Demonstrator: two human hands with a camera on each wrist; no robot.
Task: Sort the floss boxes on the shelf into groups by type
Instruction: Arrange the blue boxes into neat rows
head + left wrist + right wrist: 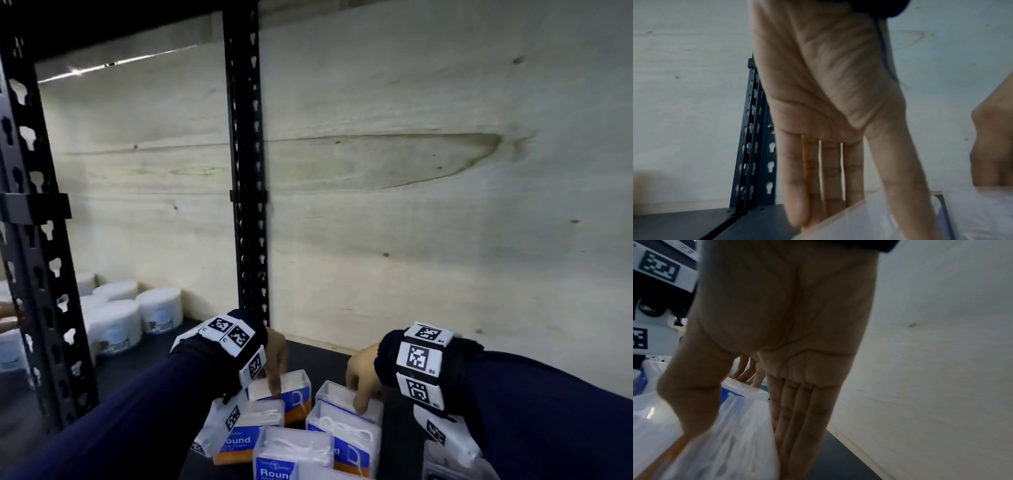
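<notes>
Down on the dark shelf [342,356], several clear floss boxes were clustered near the front edge, between the two forearms. Each box carried a blue label above an orange band; "Round" could be read on the near left box [236,442], and "Roun" on the nearest box [291,455], the rest being cut off by the frame. Smaller print on the labels was too blurred to be read.

The left hand [276,356] was laid over the far left box [291,394], fingers [830,175] straight and close together behind the box's far side, the thumb stretched down its near side; the box was braced between them rather than wrapped. The right hand [361,373] was set on the far right box [349,399] in like manner, its fingers [797,415] straight and pressed together along the far wall of the box, the thumb bent onto the near side.

Bands of black-and-white square code tags were worn on both wrists, over dark blue sleeves. White round tubs [137,315] with pale labels were stood on the neighbouring shelf at far left, beyond a black perforated upright [246,171]. A pale plywood panel [428,171] closed the back of the shelf.
</notes>
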